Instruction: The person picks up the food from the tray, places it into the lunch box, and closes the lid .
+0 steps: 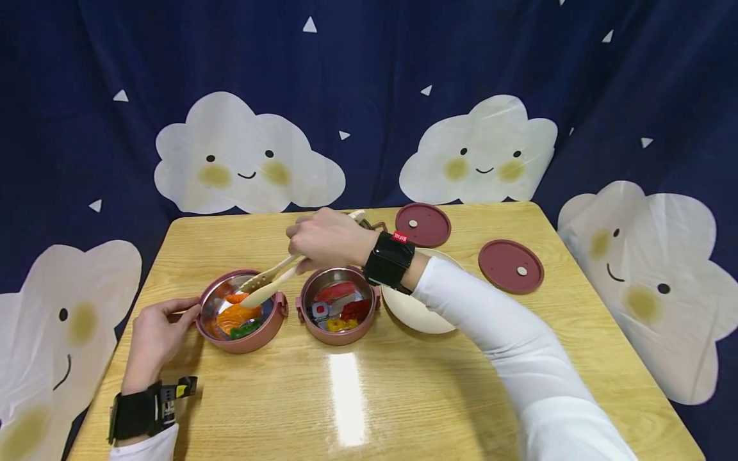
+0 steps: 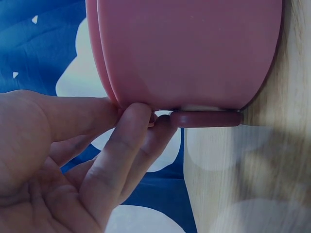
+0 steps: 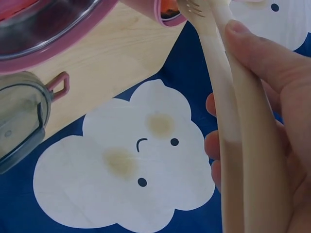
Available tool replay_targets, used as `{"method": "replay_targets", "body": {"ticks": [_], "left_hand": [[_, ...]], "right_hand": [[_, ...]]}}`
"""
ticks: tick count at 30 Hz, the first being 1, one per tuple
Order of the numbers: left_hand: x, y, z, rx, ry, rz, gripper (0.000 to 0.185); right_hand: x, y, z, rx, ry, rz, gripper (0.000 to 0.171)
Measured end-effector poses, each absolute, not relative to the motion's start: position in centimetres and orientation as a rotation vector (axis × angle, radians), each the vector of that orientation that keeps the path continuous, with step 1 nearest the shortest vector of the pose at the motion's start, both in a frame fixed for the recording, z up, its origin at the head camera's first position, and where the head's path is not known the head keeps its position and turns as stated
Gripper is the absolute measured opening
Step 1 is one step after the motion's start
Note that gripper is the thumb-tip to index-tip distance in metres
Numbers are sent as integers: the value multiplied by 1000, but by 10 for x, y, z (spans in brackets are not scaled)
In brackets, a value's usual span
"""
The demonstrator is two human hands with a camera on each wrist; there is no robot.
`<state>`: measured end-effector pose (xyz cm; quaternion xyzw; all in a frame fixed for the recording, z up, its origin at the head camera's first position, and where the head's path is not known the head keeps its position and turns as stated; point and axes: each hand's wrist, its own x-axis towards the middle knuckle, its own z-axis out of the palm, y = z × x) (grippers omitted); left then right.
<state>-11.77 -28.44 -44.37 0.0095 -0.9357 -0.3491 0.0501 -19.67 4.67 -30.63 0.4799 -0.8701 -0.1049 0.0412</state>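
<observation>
The right hand (image 1: 325, 240) is curled round a pair of pale utensils (image 1: 271, 282), a fork and what looks like a spoon, held together like tongs; the right wrist view shows the fingers (image 3: 272, 63) wrapped about both handles. Their tips reach down into the left bowl (image 1: 242, 312), touching or just over the orange food (image 1: 236, 314) in it; which, I cannot tell. The left hand (image 1: 155, 333) rests at that bowl's left side, fingers loosely bent, and in the left wrist view the fingertips (image 2: 133, 114) press against the pink wall (image 2: 194, 48) just by the bowl's side clasp (image 2: 206, 118).

The left bowl stands near the table's (image 1: 403, 397) front left corner, the right bowl (image 1: 339, 307) just beside it, with red, yellow and white pieces inside. A white bowl (image 1: 412, 310) sits to the right, partly hidden under the right forearm. Two dark red lids (image 1: 423, 224) (image 1: 510, 266) lie flat toward the back right, well apart from the bowls. The right wrist view cuts off a clear lidded piece (image 3: 19, 121) at its left edge; what it is stays hard to make out.

The front strip of the table and its right side lie bare. The left hand sits close to the left edge.
</observation>
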Motion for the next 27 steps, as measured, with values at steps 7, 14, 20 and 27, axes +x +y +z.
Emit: {"method": "replay_targets", "body": {"ticks": [7, 14, 20, 27], "left_hand": [[-118, -285, -444, 31, -2854, -1060, 28], [-117, -287, -444, 31, -2849, -1043, 28], [-118, -287, -446, 34, -2856, -1044, 27], [-118, -286, -445, 34, -2854, -1049, 27]], "right_hand": [[-201, 34, -309, 1479, -2698, -392, 28], [-201, 17, -313, 1499, -2670, -572, 33], [-197, 4, -316, 1519, -2604, -684, 33], [-194, 2, -317, 1510, -2577, -701, 33]]}}
